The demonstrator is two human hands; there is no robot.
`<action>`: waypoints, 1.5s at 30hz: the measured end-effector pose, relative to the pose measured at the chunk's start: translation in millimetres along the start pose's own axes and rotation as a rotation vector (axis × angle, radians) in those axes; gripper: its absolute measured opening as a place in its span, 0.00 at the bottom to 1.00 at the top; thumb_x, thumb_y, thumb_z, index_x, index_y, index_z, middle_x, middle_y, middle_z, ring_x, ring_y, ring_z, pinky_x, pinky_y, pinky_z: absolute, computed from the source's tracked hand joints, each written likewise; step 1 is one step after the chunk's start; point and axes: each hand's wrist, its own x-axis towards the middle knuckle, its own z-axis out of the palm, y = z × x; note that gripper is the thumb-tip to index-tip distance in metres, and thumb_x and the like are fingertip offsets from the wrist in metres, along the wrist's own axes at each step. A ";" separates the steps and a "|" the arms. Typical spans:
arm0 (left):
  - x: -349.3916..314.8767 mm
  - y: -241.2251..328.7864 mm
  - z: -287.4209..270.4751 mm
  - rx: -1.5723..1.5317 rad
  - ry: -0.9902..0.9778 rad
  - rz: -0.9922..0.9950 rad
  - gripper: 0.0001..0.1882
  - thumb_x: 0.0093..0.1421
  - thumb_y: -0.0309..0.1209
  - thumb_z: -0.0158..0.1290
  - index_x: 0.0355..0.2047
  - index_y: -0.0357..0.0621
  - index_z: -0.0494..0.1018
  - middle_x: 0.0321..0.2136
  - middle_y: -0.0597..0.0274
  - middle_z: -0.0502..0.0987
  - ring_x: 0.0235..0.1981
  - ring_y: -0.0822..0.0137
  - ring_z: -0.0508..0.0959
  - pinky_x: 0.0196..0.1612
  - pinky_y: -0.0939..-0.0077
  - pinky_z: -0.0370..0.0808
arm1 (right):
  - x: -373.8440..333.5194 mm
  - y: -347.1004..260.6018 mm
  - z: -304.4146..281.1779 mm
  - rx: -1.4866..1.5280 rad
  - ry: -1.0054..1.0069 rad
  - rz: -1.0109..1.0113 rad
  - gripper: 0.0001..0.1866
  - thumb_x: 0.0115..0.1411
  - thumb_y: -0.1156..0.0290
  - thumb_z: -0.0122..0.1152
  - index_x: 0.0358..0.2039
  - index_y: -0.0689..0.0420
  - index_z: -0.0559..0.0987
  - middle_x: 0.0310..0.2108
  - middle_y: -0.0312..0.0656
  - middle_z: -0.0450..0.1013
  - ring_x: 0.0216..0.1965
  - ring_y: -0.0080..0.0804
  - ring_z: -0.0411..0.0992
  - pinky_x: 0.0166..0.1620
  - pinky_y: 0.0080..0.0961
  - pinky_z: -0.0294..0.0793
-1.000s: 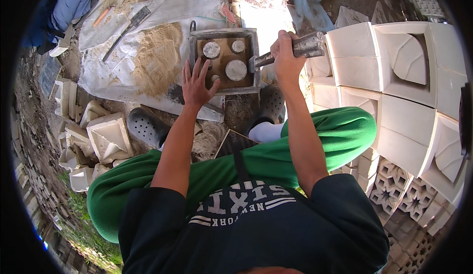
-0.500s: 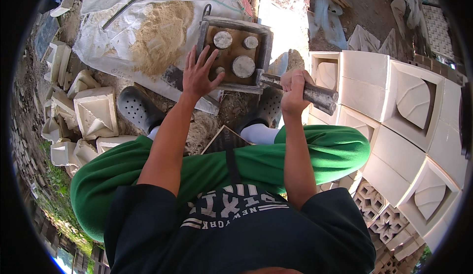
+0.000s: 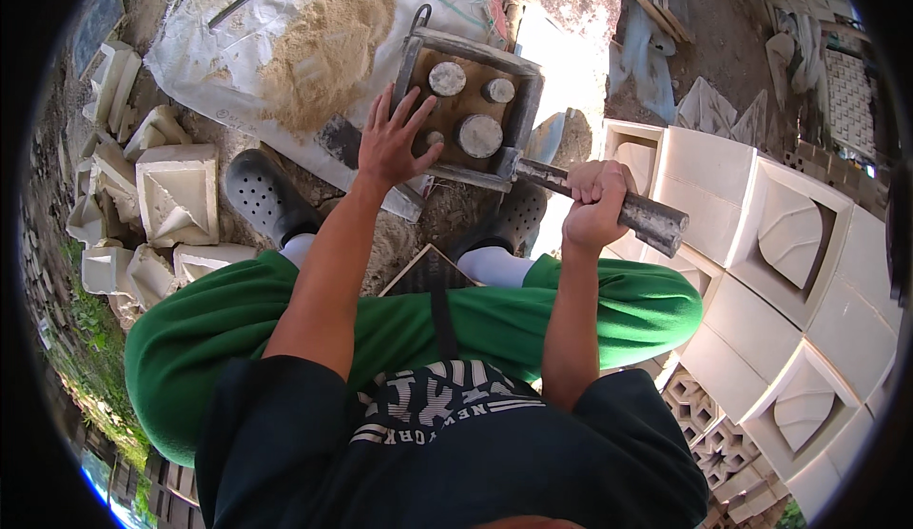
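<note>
Nearest, green cloth trousers (image 3: pixel 475 315) stretch across the bent knees. Beyond them on the bare earth sit a dark board (image 3: pixel 428 270) with a pale wooden edge and two grey clogs, the left one (image 3: pixel 266 201) pierced with round holes.

The right hand (image 3: pixel 596 208) is closed around a dark tool (image 3: pixel 656 225): a thick, scuffed cylinder at the outer end, narrowing to a shaft that reaches the near right corner of the mould box (image 3: pixel 480 51). Whether shaft and box are joined cannot be told.

The left hand (image 3: pixel 388 149) is open, fingers spread over the near left corner of the box; how firmly it presses is unclear. A flat grey bar (image 3: pixel 406 204) passes beneath that wrist.

The box thus lies just beyond the left hand, and farther off and leftward of the right. Its worn grey frame is square, with a wire loop (image 3: pixel 421 18) at the far left corner. Round, pale, rough-topped cylinders (image 3: pixel 478 136) of differing widths stand in its brown, grainy fill (image 3: pixel 456 111).

Past its left edge, a creased white sheet (image 3: pixel 195 30) carries loose tan sand (image 3: pixel 328 49).
</note>
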 end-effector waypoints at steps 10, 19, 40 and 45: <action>-2.8 -0.3 0.0 0.003 -0.011 0.008 0.39 0.53 0.52 0.59 0.64 0.62 0.63 0.64 0.60 0.63 0.67 0.41 0.56 0.69 0.46 0.53 | -8.5 19.5 7.7 -0.178 -0.154 0.046 0.18 0.67 0.72 0.46 0.18 0.55 0.60 0.15 0.32 0.56 0.18 0.20 0.55 0.24 0.21 0.57; 3.9 4.9 -3.5 -0.006 0.005 0.017 0.39 0.52 0.52 0.60 0.64 0.61 0.64 0.63 0.59 0.64 0.67 0.41 0.56 0.68 0.46 0.54 | -9.0 22.2 2.3 -0.104 -0.050 -0.053 0.18 0.65 0.74 0.46 0.17 0.53 0.57 0.14 0.31 0.53 0.17 0.21 0.51 0.22 0.23 0.51; -3.2 4.7 -8.4 -0.020 -0.015 0.019 0.38 0.53 0.52 0.59 0.64 0.57 0.64 0.64 0.55 0.63 0.67 0.37 0.55 0.69 0.43 0.52 | -13.8 -2.2 -5.5 0.152 -0.007 -0.091 0.17 0.64 0.74 0.49 0.19 0.52 0.58 0.14 0.30 0.55 0.16 0.16 0.51 0.20 0.19 0.48; -0.3 4.2 -6.7 -0.024 -0.017 0.023 0.37 0.55 0.53 0.57 0.63 0.57 0.65 0.64 0.56 0.63 0.68 0.39 0.54 0.69 0.44 0.51 | -7.6 12.9 0.2 0.120 -0.022 -0.088 0.17 0.64 0.75 0.47 0.19 0.52 0.57 0.14 0.31 0.55 0.17 0.16 0.50 0.21 0.18 0.48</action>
